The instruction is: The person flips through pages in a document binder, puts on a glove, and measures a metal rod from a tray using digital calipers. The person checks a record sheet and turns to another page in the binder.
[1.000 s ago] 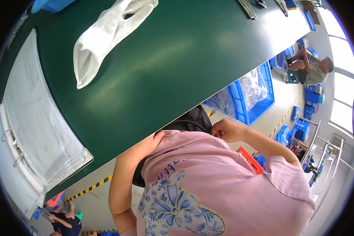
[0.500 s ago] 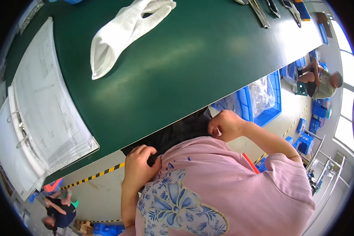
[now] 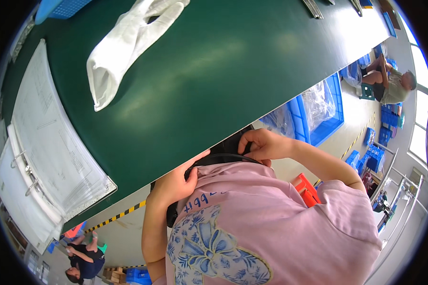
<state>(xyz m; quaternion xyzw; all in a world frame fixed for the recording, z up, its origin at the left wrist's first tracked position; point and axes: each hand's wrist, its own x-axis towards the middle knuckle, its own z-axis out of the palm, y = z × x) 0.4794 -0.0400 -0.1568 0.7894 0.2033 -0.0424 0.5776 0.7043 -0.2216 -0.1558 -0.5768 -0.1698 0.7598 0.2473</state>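
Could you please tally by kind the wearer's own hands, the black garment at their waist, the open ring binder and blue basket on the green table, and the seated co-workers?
Wearer's hands, left hand and right hand: 2
Black garment: 1
Open ring binder: 1
Blue basket: 1
Seated co-workers, one at left, one at right: 2
Total: 7

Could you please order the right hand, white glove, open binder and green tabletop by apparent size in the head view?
Largest to smallest:
green tabletop
open binder
white glove
right hand
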